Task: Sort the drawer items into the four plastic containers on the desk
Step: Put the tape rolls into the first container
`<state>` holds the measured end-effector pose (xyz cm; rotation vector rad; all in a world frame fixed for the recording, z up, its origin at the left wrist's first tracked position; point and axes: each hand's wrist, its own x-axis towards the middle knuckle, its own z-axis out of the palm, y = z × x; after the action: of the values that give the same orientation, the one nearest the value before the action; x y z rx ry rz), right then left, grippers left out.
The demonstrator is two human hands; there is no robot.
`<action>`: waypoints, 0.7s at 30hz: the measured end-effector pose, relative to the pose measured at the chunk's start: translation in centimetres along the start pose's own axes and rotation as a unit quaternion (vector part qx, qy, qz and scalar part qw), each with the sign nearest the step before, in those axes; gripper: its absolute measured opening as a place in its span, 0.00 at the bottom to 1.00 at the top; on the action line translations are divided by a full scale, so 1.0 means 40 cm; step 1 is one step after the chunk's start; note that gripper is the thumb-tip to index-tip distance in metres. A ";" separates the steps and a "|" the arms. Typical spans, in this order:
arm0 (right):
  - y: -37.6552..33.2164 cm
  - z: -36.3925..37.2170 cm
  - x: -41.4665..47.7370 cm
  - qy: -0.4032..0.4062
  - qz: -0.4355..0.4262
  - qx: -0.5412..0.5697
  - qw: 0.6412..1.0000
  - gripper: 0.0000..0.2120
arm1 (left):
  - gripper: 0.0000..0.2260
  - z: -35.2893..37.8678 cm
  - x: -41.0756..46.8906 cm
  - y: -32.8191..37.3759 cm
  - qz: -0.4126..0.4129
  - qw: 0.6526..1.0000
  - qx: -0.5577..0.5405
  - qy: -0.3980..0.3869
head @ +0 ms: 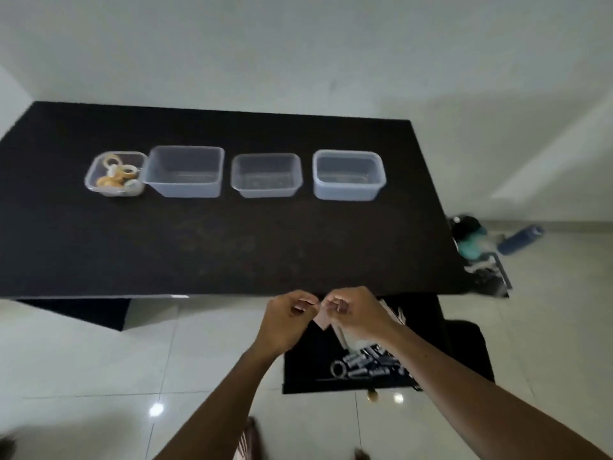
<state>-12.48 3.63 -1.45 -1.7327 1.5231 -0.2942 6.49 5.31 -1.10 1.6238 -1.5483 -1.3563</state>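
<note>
Front tabletop: the dark matte tabletop (232,244) is left bare.
Back row: blocked by four clear plastic containers (267,175).
Open black drawer (348,366): partly covered by both hands (351,313).

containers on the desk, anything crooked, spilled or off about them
Nothing spilled or damaged. The four containers stand upright in a row on the desk. Only the leftmost container, holding tape rolls, sits slightly turned and against the second container. The other two, third and fourth, look empty.

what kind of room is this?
Probably a home or small office room: a dark desk with an open drawer, a glossy tiled floor, plain walls, a bag dropped by the wall.
</note>
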 end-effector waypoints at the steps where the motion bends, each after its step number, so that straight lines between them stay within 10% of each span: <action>1: 0.045 -0.001 -0.021 -0.009 0.016 -0.003 1.000 0.05 | 0.04 0.048 -0.004 -0.004 -0.007 1.000 0.008 -0.008; 21: 0.304 0.121 -0.004 -0.146 0.099 -0.107 0.978 0.17 | 0.14 0.341 0.107 -0.192 -0.166 0.900 0.342 -0.214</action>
<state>-18.33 6.18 -12.87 -1.6803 1.5346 0.2257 -3.04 6.53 -14.19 2.1845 -2.2783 -1.5127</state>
